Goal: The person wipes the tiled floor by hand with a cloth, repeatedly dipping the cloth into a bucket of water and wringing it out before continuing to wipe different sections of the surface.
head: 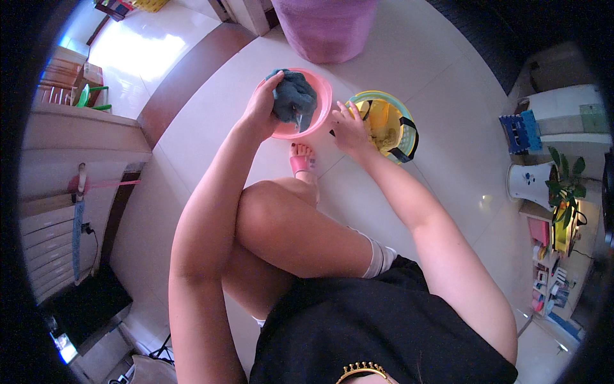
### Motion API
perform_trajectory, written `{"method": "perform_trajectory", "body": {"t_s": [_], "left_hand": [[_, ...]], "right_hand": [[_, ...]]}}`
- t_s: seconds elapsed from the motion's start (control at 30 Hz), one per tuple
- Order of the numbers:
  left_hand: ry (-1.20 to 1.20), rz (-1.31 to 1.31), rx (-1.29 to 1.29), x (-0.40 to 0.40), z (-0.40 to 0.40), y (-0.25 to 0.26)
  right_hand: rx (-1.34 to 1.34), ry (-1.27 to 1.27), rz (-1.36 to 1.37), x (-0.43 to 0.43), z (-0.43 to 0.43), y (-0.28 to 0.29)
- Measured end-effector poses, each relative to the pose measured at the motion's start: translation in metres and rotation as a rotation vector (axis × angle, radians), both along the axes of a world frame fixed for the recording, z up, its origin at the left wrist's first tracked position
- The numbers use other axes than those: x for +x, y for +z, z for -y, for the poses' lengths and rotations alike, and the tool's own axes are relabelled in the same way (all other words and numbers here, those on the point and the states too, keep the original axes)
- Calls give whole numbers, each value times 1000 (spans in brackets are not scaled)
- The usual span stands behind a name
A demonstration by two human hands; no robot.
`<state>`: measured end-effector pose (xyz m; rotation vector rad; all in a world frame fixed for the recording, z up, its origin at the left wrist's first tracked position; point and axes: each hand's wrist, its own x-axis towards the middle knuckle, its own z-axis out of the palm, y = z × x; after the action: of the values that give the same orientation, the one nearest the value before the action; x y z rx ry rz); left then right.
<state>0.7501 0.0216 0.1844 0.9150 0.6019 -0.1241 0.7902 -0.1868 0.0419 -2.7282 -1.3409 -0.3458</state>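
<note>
My left hand (264,108) grips a wet dark teal cloth (293,96) over a pink plastic basin (325,96) on the floor; water seems to drip from the cloth's lower end. To the right of the basin, my right hand (349,128) is at the left side of a light green plastic basket (408,139). Its fingers are apart, near the basket's rim. The basket is lined with a yellow bag (381,115) with black straps. What lies deep in the bag cannot be made out. A small dark item shows beside my right hand's fingers.
A purple cloth-covered object (328,29) stands beyond the basin. My foot in a pink slipper (301,164) is just below the basin on the tiled floor (216,96). At the right are a potted plant (568,187) and shelves; at the left, a drawer cabinet (53,245).
</note>
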Motion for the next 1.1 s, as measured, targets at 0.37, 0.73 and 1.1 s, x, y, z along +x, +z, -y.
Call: {"method": "perform_trajectory", "body": {"t_s": [0.37, 0.73, 1.1], "left_hand": [[-65, 66, -137, -6, 12, 15], [-31, 6, -89, -2, -27, -7], [-103, 23, 411, -9, -81, -63]], "right_hand": [[-594, -305, -197, 45, 114, 27], [691, 205, -718, 5, -64, 120], [876, -18, -1623, 50, -100, 60]]}}
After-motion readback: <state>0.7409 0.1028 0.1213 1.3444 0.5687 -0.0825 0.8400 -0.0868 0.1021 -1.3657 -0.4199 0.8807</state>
